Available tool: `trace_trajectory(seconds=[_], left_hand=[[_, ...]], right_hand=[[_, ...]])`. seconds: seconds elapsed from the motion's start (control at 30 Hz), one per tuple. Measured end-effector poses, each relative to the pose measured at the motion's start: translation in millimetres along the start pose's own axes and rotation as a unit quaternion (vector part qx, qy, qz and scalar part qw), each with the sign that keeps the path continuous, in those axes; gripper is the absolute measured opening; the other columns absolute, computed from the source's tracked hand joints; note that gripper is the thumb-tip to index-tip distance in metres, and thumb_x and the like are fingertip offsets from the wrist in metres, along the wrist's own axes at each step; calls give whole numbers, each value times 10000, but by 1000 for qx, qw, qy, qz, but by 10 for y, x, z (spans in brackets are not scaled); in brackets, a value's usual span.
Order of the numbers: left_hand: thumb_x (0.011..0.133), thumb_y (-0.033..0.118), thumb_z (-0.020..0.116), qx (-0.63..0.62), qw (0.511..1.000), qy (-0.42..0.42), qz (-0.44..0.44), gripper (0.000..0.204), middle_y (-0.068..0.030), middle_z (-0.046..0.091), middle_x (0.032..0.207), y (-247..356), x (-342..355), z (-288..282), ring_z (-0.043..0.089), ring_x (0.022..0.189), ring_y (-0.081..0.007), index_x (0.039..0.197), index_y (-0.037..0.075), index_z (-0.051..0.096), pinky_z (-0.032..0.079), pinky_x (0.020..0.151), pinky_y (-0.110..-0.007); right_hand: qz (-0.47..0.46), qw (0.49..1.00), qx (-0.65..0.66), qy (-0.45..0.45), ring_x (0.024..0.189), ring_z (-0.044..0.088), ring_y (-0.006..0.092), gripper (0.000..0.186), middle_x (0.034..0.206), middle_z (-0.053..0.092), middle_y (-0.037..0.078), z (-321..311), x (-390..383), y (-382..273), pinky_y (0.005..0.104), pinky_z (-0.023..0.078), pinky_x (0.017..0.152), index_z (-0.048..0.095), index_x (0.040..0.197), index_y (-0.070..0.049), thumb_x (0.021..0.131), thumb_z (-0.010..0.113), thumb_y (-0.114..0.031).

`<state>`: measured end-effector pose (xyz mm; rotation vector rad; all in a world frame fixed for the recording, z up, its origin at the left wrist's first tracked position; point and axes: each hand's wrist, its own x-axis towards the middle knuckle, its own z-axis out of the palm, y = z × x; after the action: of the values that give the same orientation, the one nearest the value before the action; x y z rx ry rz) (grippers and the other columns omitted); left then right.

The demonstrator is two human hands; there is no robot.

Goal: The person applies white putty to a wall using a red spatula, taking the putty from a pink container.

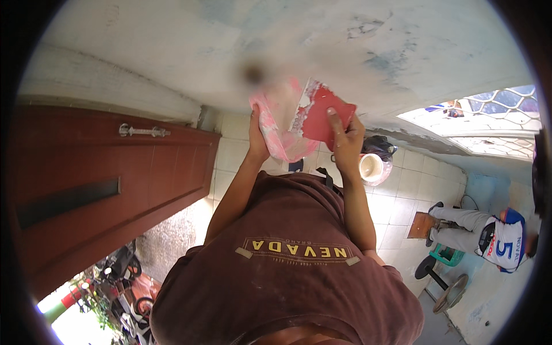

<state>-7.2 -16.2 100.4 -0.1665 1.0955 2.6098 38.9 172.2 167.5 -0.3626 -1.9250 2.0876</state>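
Observation:
My left hand (258,138) grips the side of a pink plastic tub (268,127), which is smeared with whitish putty inside and along its rim. In my right hand (347,142) is a flat red putty spreader (326,115), thumb pressed on its face. Its left edge carries a rough band of white putty and sits over the tub's right side; whether it touches the tub I cannot tell. Both things are held up in front of my body, near a wall (224,52) with pale patches and bluish bare spots.
A brown-red door (103,158) stands at left. On the tiled floor (397,201) are a white container (371,168) and a black plastic bag (379,146). To the right, another person (503,241) is near a green stool (447,255). A grilled window (494,118) is upper right.

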Motion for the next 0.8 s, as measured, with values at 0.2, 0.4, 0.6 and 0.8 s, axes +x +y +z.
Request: trace_trajectory(seconds=[0.2,0.4,0.6,0.8], left_hand=[[1074,586,354,-43,999,-18,20,700,-144,527,1464,86,-113,-223,535,1346,-285,1531,56,387,458,1112,-470],[1074,566,382,-49,999,-1,24,674,-148,541,1449,-15,-111,-88,556,1320,-286,1510,52,415,468,1101,-466],[1077,566,367,-8,1000,18,3,691,-150,550,1439,-144,-127,-74,565,1310,-296,1518,35,391,473,1099,-456],[1092,520,369,-25,999,-31,-20,657,-177,576,1402,-131,-193,99,593,1272,-305,1495,1,409,478,1094,-451]], right_hand=[[-31,994,-108,-16,720,522,57,288,806,656,10,-56,11,-108,261,445,652,693,1084,27,1007,685,-250],[-91,959,-260,-67,651,565,202,195,761,654,114,-3,-44,-220,332,460,633,686,1069,6,982,672,-169],[-124,949,-285,-48,662,625,389,131,778,661,200,94,-164,-172,453,466,614,649,1026,5,954,646,-104],[-136,937,-320,-32,659,635,407,110,784,669,202,150,-103,115,463,467,594,627,995,0,955,635,-103]])
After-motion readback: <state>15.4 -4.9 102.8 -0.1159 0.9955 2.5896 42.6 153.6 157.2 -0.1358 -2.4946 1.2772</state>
